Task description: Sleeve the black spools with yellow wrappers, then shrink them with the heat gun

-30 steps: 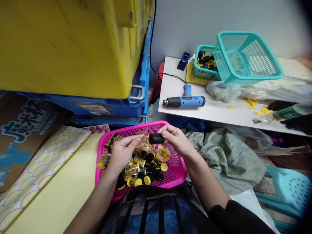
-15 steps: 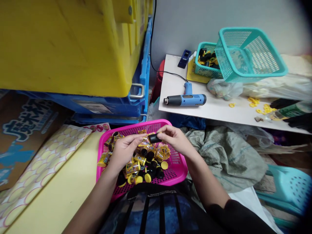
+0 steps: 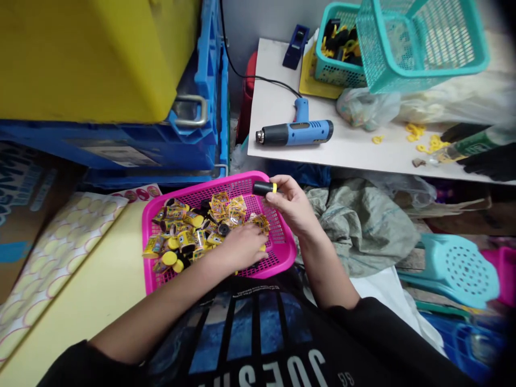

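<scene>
My right hand (image 3: 291, 207) pinches a small black cylinder with a yellow band (image 3: 264, 188) between thumb and fingers, above the far right part of a pink basket (image 3: 288, 250). The cylinder lies roughly level, its black end pointing left. Down in the basket, my left hand (image 3: 246, 246) rests palm down among the pieces, its fingers apart and no held thing visible; the undersides of the fingers are hidden. Around it lie many small yellow-wrapped containers (image 3: 186, 239), black parts and round yellow caps (image 3: 169, 258).
A blue heat gun (image 3: 296, 133) lies on the white table (image 3: 342, 153) with its cord running left. Teal baskets (image 3: 342, 72) stand behind it. Yellow and blue crates (image 3: 153, 142) rise at left. A grey-green cloth (image 3: 363, 220) and a teal stool (image 3: 459, 271) are at right.
My left hand has left the black cylinder and gone down into the basket, toward the right. My right hand keeps the cylinder, now with its yellow band showing. The view has shifted.
</scene>
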The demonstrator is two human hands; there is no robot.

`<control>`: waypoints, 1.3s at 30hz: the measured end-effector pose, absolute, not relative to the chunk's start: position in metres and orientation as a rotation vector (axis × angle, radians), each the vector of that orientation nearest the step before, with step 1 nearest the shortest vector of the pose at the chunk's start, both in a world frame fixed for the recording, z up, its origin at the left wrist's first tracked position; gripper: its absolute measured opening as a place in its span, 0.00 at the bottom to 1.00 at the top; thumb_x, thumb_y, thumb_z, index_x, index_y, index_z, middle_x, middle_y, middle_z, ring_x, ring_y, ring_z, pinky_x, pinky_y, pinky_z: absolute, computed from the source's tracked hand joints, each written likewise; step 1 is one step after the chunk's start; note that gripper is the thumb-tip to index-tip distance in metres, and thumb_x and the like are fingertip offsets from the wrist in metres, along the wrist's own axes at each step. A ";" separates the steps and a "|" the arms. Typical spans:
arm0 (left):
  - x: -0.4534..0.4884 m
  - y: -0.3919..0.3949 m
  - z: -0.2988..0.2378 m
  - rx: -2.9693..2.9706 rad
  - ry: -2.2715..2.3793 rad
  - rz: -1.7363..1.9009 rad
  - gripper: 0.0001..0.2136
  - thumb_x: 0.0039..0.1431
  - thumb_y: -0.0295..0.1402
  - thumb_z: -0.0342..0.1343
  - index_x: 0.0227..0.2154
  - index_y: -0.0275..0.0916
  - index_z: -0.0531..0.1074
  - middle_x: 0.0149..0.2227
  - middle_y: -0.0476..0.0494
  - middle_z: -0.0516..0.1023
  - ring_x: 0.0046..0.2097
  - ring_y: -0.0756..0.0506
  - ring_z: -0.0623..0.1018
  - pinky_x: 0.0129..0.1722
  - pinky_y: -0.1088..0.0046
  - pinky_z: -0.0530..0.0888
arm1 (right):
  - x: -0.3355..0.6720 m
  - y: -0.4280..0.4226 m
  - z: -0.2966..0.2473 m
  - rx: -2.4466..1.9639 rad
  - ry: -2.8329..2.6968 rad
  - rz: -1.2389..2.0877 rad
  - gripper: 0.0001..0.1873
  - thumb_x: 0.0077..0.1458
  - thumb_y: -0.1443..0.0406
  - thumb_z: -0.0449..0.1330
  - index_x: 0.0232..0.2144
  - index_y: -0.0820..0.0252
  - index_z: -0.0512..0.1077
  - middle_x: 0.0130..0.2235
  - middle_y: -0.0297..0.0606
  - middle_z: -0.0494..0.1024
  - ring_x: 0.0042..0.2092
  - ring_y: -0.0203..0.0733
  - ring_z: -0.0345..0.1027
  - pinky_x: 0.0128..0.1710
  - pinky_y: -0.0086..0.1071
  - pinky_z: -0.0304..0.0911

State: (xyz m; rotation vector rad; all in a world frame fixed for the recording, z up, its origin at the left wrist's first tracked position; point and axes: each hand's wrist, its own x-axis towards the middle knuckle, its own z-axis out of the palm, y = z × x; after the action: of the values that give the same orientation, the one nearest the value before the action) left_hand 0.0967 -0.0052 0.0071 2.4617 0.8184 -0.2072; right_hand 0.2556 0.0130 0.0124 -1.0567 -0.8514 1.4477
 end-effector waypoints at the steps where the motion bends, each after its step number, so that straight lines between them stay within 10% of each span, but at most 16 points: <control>1: 0.104 -0.011 0.002 2.468 0.836 -0.242 0.13 0.58 0.39 0.56 0.39 0.35 0.77 0.38 0.36 0.79 0.46 0.37 0.76 0.46 0.61 0.72 | 0.255 0.011 0.011 -1.047 -0.849 1.459 0.20 0.42 0.61 0.71 0.38 0.53 0.69 0.35 0.29 0.72 0.31 0.30 0.67 0.34 0.26 0.67; 25: 0.108 0.057 -0.014 1.880 1.294 0.158 0.01 0.53 0.29 0.58 0.28 0.38 0.73 0.30 0.47 0.79 0.33 0.47 0.77 0.35 0.73 0.71 | 0.278 0.001 0.008 -1.093 -0.553 1.314 0.13 0.48 0.56 0.62 0.32 0.57 0.69 0.28 0.30 0.68 0.26 0.32 0.59 0.24 0.26 0.57; 33: 0.050 0.041 0.026 1.008 1.329 0.688 0.12 0.41 0.36 0.66 0.27 0.36 0.74 0.21 0.53 0.73 0.20 0.55 0.66 0.20 0.80 0.62 | 0.259 0.004 -0.001 -1.003 -0.767 1.493 0.08 0.50 0.62 0.54 0.23 0.60 0.69 0.24 0.32 0.66 0.28 0.35 0.58 0.27 0.28 0.55; 39: 0.042 0.034 0.021 0.867 1.279 0.816 0.14 0.39 0.36 0.69 0.28 0.36 0.74 0.19 0.54 0.72 0.19 0.56 0.67 0.20 0.81 0.63 | 0.238 0.009 0.008 -1.249 -1.092 1.512 0.15 0.50 0.53 0.63 0.34 0.58 0.73 0.28 0.30 0.71 0.30 0.35 0.64 0.32 0.29 0.59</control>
State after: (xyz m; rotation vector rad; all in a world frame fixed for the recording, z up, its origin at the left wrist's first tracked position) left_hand 0.0418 0.0340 0.0214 0.8673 1.2790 0.8162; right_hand 0.2375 0.0089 0.0080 -1.2495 -1.0916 1.5119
